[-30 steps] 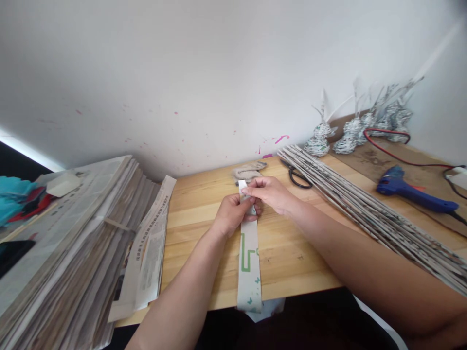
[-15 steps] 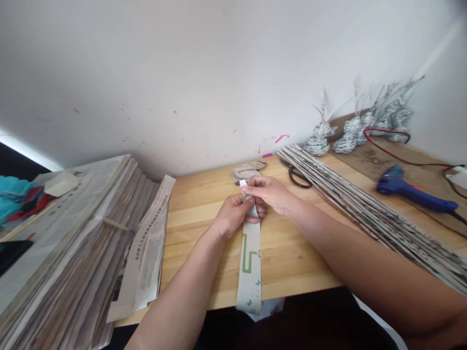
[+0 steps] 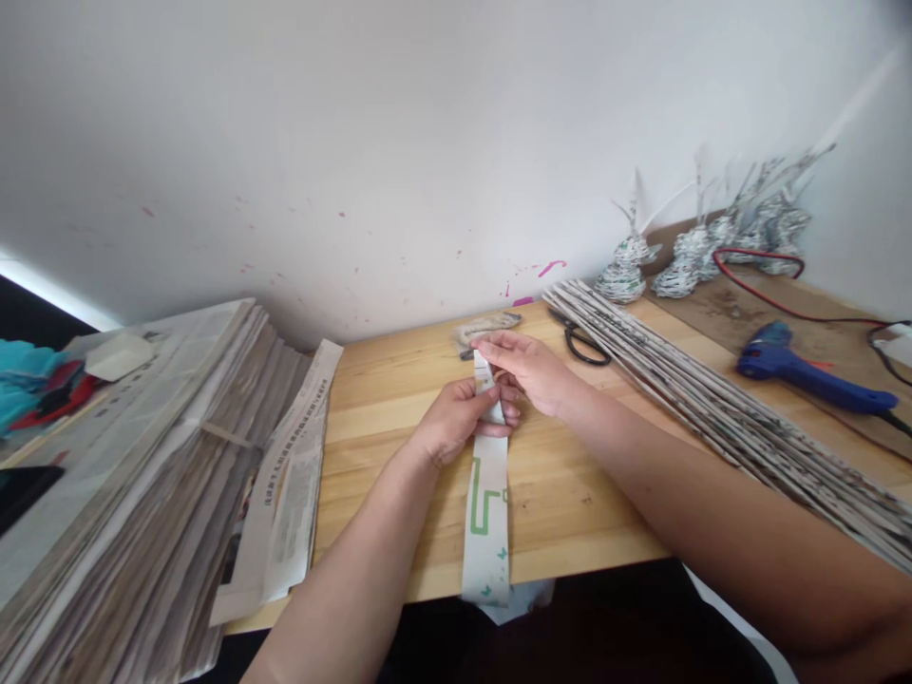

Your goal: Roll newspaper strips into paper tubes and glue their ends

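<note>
A long white paper strip [image 3: 487, 518] with green printed marks runs from the front table edge up to both hands. My left hand [image 3: 456, 418] is closed on its upper part, with the thumb on top and fingers beneath. At the narrow far end of the strip, my right hand [image 3: 523, 366] pinches the tip between thumb and fingers. The part of the strip between the hands looks narrower and folded over or rolled; the fingers partly hide it. Just beyond the hands lies a crumpled grey-beige cloth [image 3: 484, 328].
Stacked newspaper strips [image 3: 214, 475] fill the left, with loose strips [image 3: 292, 484] beside them. To the right lie a bundle of rolled paper sticks [image 3: 684, 408], black-handled scissors [image 3: 586, 346] and a blue glue gun [image 3: 812, 375]. Woven paper figures [image 3: 623, 271] stand against the back wall.
My right hand's thumb and fingers have shifted slightly up to the strip's far tip, uncovering more of the narrow part. My left hand stays about where it was.
</note>
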Tool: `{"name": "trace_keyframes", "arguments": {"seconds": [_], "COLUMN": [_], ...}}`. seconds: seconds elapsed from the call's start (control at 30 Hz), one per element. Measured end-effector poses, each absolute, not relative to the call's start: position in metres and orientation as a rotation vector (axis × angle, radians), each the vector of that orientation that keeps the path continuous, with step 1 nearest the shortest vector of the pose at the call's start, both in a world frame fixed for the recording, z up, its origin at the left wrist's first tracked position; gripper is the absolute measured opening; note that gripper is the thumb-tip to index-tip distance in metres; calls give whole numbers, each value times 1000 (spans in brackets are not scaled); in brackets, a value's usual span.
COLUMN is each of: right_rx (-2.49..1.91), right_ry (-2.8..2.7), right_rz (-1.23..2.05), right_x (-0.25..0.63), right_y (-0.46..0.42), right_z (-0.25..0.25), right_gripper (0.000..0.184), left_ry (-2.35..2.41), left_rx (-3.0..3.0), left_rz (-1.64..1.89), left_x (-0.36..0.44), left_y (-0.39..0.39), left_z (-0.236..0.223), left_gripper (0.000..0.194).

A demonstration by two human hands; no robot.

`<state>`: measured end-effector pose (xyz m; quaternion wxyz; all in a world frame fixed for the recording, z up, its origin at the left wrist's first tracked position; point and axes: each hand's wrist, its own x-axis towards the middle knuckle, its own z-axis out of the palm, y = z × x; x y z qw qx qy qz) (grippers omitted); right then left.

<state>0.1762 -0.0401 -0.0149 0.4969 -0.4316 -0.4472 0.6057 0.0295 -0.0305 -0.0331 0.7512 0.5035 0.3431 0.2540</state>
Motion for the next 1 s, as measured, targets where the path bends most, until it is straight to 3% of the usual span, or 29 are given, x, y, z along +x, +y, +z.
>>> {"name": "trace_keyframes", "arguments": {"seconds": [0.23,0.73,1.0], "right_rx": [-1019,-1213,-1175], "right_ry": [-1423,-1160,-1103], "right_rz": [1508,1391,1461], "right_x": [190,183,180], "right_y": [-39,-34,-35], "right_z": [-13,-23,-21], "right_gripper": [29,20,23], "left_ry": [768,767,804], "left_rx": [1108,1144,1156], "left_rz": [577,514,552], "left_x": [27,30,32], "left_y": [-27,-32,-32], "left_z": [-32,-33,-34], "left_gripper": [34,32,35]}}
